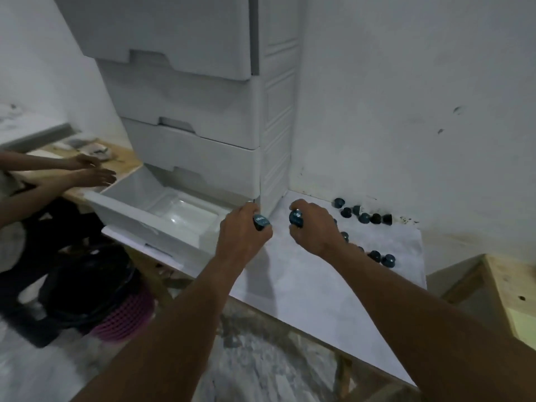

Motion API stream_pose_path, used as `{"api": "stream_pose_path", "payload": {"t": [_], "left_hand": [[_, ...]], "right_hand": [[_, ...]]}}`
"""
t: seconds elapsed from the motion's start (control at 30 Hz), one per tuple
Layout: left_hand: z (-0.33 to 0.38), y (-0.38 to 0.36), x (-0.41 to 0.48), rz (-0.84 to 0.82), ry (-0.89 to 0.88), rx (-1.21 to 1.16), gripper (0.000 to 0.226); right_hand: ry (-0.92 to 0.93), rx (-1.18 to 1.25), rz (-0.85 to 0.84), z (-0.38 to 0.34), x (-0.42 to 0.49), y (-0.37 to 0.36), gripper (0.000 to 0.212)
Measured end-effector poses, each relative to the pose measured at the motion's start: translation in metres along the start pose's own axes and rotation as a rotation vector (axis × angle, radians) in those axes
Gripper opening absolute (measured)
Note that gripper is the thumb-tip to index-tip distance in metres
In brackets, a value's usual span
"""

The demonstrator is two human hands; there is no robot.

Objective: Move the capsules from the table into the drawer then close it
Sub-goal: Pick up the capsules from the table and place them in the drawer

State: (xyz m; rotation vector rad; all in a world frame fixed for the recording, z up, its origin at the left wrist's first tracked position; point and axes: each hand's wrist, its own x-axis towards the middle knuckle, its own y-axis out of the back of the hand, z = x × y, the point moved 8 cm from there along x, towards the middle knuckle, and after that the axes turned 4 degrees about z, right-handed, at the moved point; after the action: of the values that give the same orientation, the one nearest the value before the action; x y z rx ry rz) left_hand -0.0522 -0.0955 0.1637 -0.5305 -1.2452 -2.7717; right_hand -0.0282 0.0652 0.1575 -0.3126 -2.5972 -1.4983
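Left hand [242, 227] grips one dark teal capsule [261, 221], fingers [262, 235] curled around it, foil lid facing up toward the camera. The hand sits just at the front right corner of the open drawer [139, 208], beside the base of the white plastic drawer tower [203, 111].

Right hand [311, 224] also grasps a capsule [295, 218], fingers wrapped on it, lid tilted toward the left hand. The two held capsules are near each other, not touching. The right hand is over the white surface [304, 285], right of the tower.

The bottom drawer is pulled out to the left and open; the interior looks white and glossy, and no capsules are visible inside from this angle. The three drawers above it are shut.

Loose capsules on the surface: a far cluster [364, 214] near the wall [406, 97], some upright and some tipped on their sides. A nearer group [383, 259] lies beside the right wrist, partly hidden by the forearm, so the count is unclear.

At left edge, another person's two hands [92, 171] reach over a wooden bench [124, 158], fingers spread flat, well apart from the drawer. A pink mesh basket [124, 317] sits on the floor below with dark material on top. A wooden edge [510, 285] is at far right.
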Motion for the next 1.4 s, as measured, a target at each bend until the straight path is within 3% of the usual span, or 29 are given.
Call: {"api": "stream_pose_path", "payload": {"t": [0.3, 0.6, 1.0, 1.13, 1.3, 1.4], "left_hand": [[-0.077, 0.074, 0.045, -0.015, -0.117, 0.114, 0.035], [-0.162, 0.120, 0.091, -0.087, -0.165, 0.148, 0.043], [-0.223, 0.056, 0.175, -0.313, -0.170, 0.181, 0.032], [-0.251, 0.028, 0.198, -0.469, -0.146, 0.249, 0.033], [-0.282, -0.004, 0.213, -0.647, -0.124, 0.271, 0.043], [-0.292, -0.024, 0.212, -0.771, -0.147, 0.258, 0.039]], "right_hand": [[0.110, 0.026, 0.052, -0.113, 0.041, -0.042, 0.042], [0.045, 0.047, 0.073, -0.179, 0.074, -0.112, 0.039], [-0.060, 0.022, -0.056, -0.154, 0.159, -0.192, 0.034], [-0.089, 0.013, -0.163, -0.139, 0.188, -0.231, 0.022], [-0.159, 0.008, -0.286, -0.120, 0.206, -0.274, 0.030], [-0.204, -0.013, -0.340, -0.111, 0.203, -0.291, 0.034]]}}
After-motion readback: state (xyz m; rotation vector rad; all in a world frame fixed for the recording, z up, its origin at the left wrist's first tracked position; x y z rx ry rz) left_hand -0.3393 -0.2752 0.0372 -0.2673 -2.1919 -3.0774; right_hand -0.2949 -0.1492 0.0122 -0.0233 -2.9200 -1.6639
